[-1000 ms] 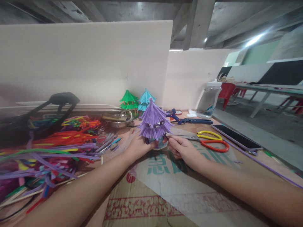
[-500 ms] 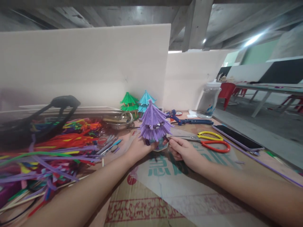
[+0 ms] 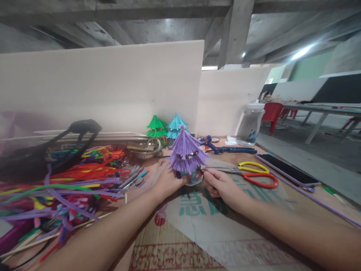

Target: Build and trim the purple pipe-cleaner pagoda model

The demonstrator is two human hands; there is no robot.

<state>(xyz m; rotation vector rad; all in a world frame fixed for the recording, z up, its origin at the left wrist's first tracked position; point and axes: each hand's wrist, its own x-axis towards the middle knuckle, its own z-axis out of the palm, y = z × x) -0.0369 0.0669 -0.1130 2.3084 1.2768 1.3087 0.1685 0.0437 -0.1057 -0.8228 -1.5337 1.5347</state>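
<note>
A purple two-tiered pavilion model (image 3: 186,150) of fuzzy pipe cleaners stands upright in front of me, on a small pale base (image 3: 193,180). My left hand (image 3: 170,181) is closed around the lower left of this model, its fingers partly hidden under the roof edge. At the model's lower right, my right hand (image 3: 218,184) is closed in a pinch; a thin dark bit shows at its fingertips, too small to name. Scissors (image 3: 254,174) with one yellow and one red handle lie just beyond my right hand. Green (image 3: 156,127) and blue (image 3: 176,126) pavilion models stand behind.
Colourful pipe cleaners (image 3: 67,190) are heaped on the left beside a black strap-like object (image 3: 81,130). A glass bowl (image 3: 143,148), a blue glue gun (image 3: 225,147), a water bottle (image 3: 249,124) and a phone (image 3: 287,170) lie around the back and right. Patterned cardboard (image 3: 169,256) covers the table.
The camera view has tilted up a little, so everything sits slightly lower and farther right. Both hands keep nearly the same place at the purple model.
</note>
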